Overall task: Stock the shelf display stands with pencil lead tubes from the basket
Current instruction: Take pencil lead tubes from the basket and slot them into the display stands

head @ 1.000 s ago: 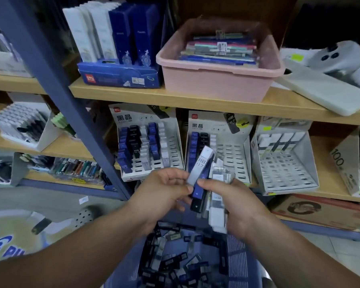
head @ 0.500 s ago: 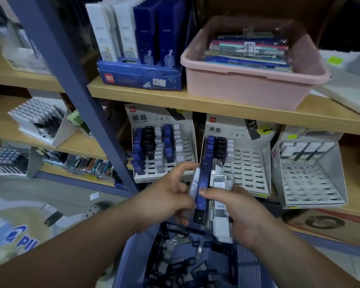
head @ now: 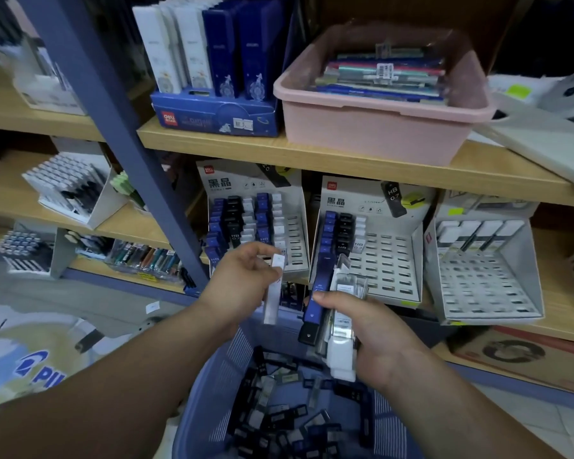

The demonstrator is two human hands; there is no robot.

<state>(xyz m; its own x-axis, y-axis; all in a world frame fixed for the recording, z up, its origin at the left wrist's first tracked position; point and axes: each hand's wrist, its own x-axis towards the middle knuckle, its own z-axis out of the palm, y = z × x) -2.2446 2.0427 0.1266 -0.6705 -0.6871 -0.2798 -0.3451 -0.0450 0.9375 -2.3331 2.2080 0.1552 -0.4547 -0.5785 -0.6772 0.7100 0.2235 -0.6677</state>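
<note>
Pinching one white tube (head: 274, 289) in the left hand (head: 242, 276), just left of frame centre, fingers curled round its upper end, lower end hanging free over the basket (head: 209, 376). Clutching a bunch of tubes (head: 343, 313) in the right hand (head: 375, 332), at 4 o'clock from the left hand, thumb across the front. Includes a long blue tube (head: 315, 293) plus several clear and white ones; exact count not readable. Holding both over the basket at 6 o'clock, with many more loose tubes heaped inside.

Facing three stands on the shelf (head: 560, 293), from 12 to 2 o'clock: left stand (head: 297, 226) mostly filled, middle stand (head: 388, 270) filled only in its left columns, right stand (head: 484, 286) with a few white items along the top row.

Likely step: carrying the single white tube to a free slot.

Judged light, rigid, smooth plastic, so probably slippery and easy to drop from a bunch. Unlikely to crack, though the lead inside may snap on a fall. Best taken by the long flat sides near the top, leaving the bottom end free to slide into a slot.
</note>
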